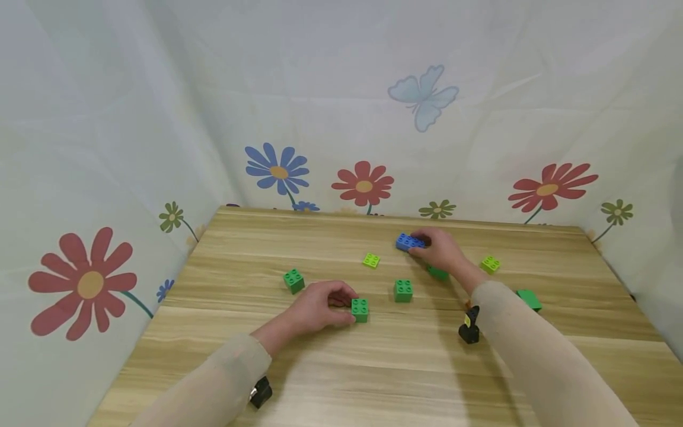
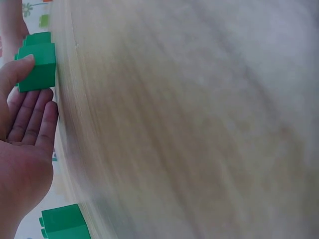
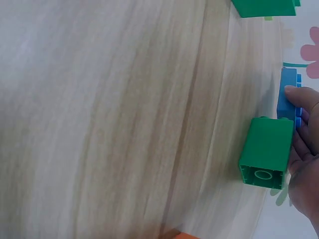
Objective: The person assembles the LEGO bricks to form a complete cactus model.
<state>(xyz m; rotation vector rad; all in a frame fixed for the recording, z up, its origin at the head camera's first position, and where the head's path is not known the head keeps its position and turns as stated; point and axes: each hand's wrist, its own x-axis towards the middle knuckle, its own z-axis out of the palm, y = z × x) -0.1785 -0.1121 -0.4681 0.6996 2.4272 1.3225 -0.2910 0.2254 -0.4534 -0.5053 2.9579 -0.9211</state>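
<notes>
My left hand [image 1: 320, 305] has its thumb and index finger on opposite sides of a green toy building brick [image 1: 360, 309], studs up on the table. In the left wrist view the thumb lies against that brick [image 2: 42, 69], and the other fingers stretch out below it. Farther back, my right hand [image 1: 440, 249] pinches the end of a blue toy building brick [image 1: 409, 242] with two rows of studs. A green brick [image 1: 439, 273] sits under the right hand, partly hidden; the right wrist view shows its hollow underside [image 3: 263, 175] turned sideways.
Between the hands stands another green brick [image 1: 403, 290], with a flat lime brick [image 1: 371, 260] behind it. One green brick [image 1: 294, 281] lies left. At right are a lime brick [image 1: 490, 264] and a green piece [image 1: 529, 299] beside the sleeve. A flowered curtain [image 1: 320, 118] borders the wooden table [image 1: 373, 379].
</notes>
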